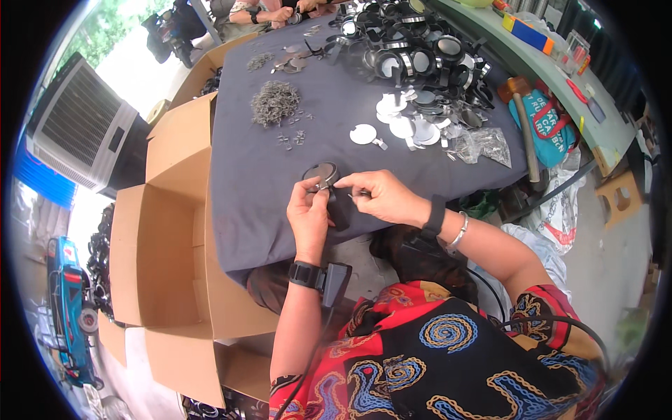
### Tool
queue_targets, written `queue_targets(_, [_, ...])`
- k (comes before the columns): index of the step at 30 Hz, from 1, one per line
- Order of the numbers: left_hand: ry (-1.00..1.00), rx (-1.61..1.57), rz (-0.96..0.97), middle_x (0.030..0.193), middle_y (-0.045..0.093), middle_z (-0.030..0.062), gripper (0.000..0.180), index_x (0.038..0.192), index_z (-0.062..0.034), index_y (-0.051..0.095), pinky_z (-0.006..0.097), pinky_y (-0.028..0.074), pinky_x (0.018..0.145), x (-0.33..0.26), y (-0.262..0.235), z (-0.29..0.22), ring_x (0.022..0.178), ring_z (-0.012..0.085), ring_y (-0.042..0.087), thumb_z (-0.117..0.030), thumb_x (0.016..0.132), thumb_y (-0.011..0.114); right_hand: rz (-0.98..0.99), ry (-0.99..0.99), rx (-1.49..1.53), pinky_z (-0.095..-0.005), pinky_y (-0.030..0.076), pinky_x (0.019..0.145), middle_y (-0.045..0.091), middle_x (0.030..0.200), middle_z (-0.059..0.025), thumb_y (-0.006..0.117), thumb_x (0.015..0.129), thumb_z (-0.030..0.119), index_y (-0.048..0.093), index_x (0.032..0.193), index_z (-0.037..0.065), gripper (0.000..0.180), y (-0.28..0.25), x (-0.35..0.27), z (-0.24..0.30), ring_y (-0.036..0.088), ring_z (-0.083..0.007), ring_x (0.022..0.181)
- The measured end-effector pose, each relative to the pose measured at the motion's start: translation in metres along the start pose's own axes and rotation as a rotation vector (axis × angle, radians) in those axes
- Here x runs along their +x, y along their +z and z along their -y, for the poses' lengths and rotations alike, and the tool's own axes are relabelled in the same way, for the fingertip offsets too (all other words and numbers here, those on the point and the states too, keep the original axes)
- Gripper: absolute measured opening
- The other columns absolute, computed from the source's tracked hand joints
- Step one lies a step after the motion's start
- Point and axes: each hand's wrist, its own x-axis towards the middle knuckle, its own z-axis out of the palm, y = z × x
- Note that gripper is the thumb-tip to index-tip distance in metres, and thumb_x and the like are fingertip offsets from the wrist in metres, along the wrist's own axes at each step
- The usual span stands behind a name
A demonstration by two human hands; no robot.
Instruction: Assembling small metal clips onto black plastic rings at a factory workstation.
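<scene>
Near the front edge of the grey cloth-covered table (pixel 252 182), my left hand (pixel 308 217) grips a round dark disc piece (pixel 323 170) with a shiny rim. A black strap-like part (pixel 339 210) hangs below the disc. My right hand (pixel 388 197) has its index finger extended to the disc's edge, while its other fingers curl around a small dark object, too hidden to name. Beyond my hands lie a heap of small metal clips (pixel 275 103) and several pale flat discs (pixel 402 126). A clear plastic bag (pixel 483 145) of thin metal pieces lies to the right.
Black rimmed round pieces (pixel 420 59) are heaped at the far right. A wooden-handled hammer (pixel 526 129) leans at the right edge, beside a teal bag (pixel 546 122). Open cardboard boxes (pixel 164 259) stand along the left. Another person's hands (pixel 280 15) work at the far edge.
</scene>
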Motion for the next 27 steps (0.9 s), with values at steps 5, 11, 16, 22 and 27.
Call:
queue_targets(5, [-0.024,-0.005,0.019,0.062,0.052,-0.0013,0.018,0.106,-0.0026,0.058,0.02,0.04,0.038,0.001,-0.001,0.001,0.048,0.0031,0.045,-0.002,0.088,0.055,0.0,0.068,0.09,-0.0216,0.041,0.061,0.055,0.072,0.0005,0.053,0.08,-0.003,0.062,0.118,0.006,0.041,0.011,0.009,-0.007,0.045,-0.0048,0.066])
queue_targets(11, [-0.019,-0.03,-0.001,0.059,0.054,-0.0015,0.017,0.104,-0.0026,0.059,0.02,0.038,0.038,0.001,-0.002,0.002,0.045,0.0033,0.044,-0.004,0.087,0.056,-0.123,-0.063,-0.053,-0.0232,0.043,0.061,0.057,0.079,-0.0038,0.053,0.08,-0.004,0.064,0.113,0.003,0.035,0.021,0.005,-0.002,0.05,-0.0082,0.066])
queue_targets(16, [-0.018,-0.022,0.0,0.06,0.054,-0.0012,0.019,0.105,-0.0019,0.059,0.02,0.038,0.038,0.001,-0.002,0.001,0.046,0.0033,0.044,-0.004,0.087,0.056,-0.199,-0.074,0.008,-0.0228,0.043,0.06,0.057,0.08,-0.0032,0.053,0.08,-0.005,0.065,0.108,0.0,0.03,0.03,0.006,-0.003,0.05,-0.0073,0.066])
queue_targets(22, [-0.018,-0.036,0.012,0.06,0.054,-0.0014,0.021,0.107,-0.0014,0.059,0.02,0.038,0.039,0.001,-0.003,0.001,0.046,0.0033,0.044,-0.004,0.087,0.056,-0.125,0.104,0.131,-0.0219,0.042,0.059,0.055,0.073,0.0021,0.055,0.08,-0.003,0.065,0.101,-0.003,0.024,0.024,0.011,0.0,0.047,-0.0039,0.065])
queue_targets(27, [-0.038,-0.035,0.0,0.059,0.053,-0.0014,0.019,0.105,-0.0021,0.059,0.02,0.038,0.038,0.001,-0.001,-0.001,0.045,0.0033,0.044,-0.005,0.086,0.057,-0.252,0.097,0.106,-0.0224,0.044,0.059,0.061,0.073,-0.0008,0.058,0.08,0.0,0.065,0.09,-0.002,0.013,0.022,0.016,-0.007,0.053,-0.0054,0.067])
